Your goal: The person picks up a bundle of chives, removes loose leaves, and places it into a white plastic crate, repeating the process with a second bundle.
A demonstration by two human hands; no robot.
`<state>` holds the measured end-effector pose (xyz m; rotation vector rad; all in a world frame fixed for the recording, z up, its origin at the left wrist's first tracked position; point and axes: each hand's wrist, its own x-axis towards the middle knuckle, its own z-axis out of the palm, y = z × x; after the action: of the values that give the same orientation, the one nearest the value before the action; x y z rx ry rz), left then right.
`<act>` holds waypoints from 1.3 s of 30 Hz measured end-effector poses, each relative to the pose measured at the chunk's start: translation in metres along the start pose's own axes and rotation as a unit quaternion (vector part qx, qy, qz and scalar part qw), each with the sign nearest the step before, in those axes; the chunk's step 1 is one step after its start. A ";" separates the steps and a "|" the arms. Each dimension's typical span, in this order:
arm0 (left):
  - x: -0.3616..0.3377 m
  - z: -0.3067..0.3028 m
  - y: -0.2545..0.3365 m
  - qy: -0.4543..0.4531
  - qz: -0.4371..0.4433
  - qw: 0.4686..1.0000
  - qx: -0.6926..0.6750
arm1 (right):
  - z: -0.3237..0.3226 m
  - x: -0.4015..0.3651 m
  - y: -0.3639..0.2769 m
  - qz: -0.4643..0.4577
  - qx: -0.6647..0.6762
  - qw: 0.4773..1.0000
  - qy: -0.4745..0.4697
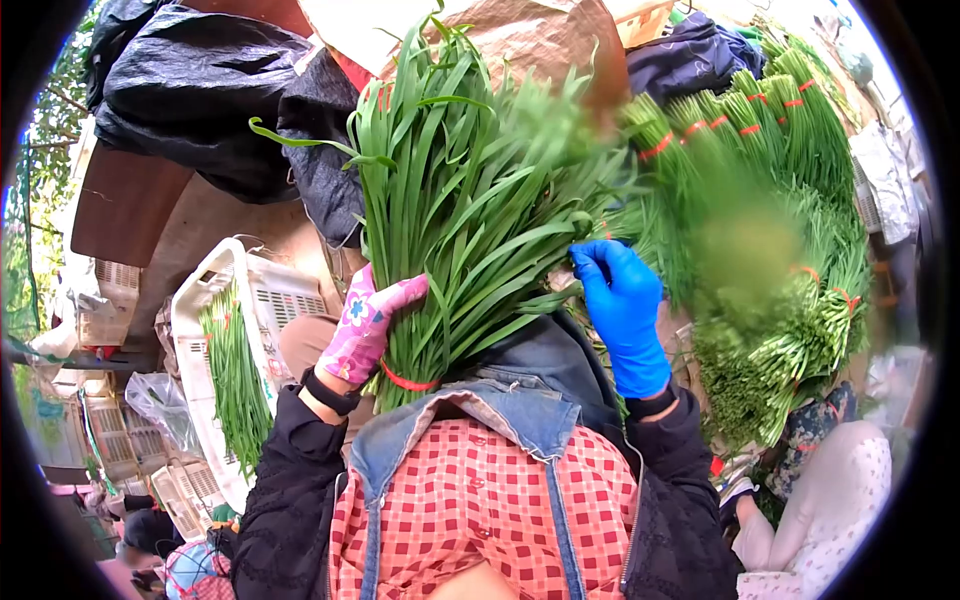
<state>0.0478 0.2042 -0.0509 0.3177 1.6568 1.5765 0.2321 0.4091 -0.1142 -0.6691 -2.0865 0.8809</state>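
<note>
A thick bundle of garlic chives [440, 200], long flat green leaves, leans upright in front of my chest. A red band [408, 379] ties it near its lower end. My left hand [368, 322], in a pink flowered glove, is closed around the bundle's left side above the band. At the right edge of the leaves is my right hand [622, 305], in a blue glove, with thumb and fingertips pinched together. What those fingertips hold, if anything, is too small to make out.
A white plastic crate [215, 375] with banded chives stands at my left. Many red-banded bundles [770, 130] are piled at my right. Dark plastic sheeting [200, 95] lies beyond the crate. Another person's leg [835, 490] shows at the lower right.
</note>
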 end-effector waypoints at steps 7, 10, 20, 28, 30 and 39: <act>-0.004 0.010 0.004 0.026 -0.002 0.999 0.032 | -0.010 0.009 -0.043 0.050 0.024 0.992 -0.113; -0.004 0.010 0.003 0.027 0.000 0.999 0.019 | -0.003 0.006 -0.038 0.087 0.037 0.987 -0.127; -0.002 0.011 0.003 0.011 -0.001 1.000 0.013 | 0.021 0.000 -0.018 0.115 0.091 0.980 -0.132; 0.005 -0.002 -0.021 0.008 0.029 0.999 -0.017 | 0.050 -0.009 -0.004 -0.149 -0.113 0.982 -0.018; 0.009 -0.011 -0.021 0.007 0.003 0.999 0.041 | 0.056 -0.011 -0.003 -0.152 -0.202 0.967 0.023; 0.009 -0.012 -0.022 0.001 0.033 0.998 0.054 | -0.050 -0.044 0.070 0.040 -0.378 0.903 -0.199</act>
<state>0.0405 0.1976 -0.0758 0.4300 1.7524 1.5395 0.3089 0.4407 -0.1628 -1.0373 -2.8133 0.2108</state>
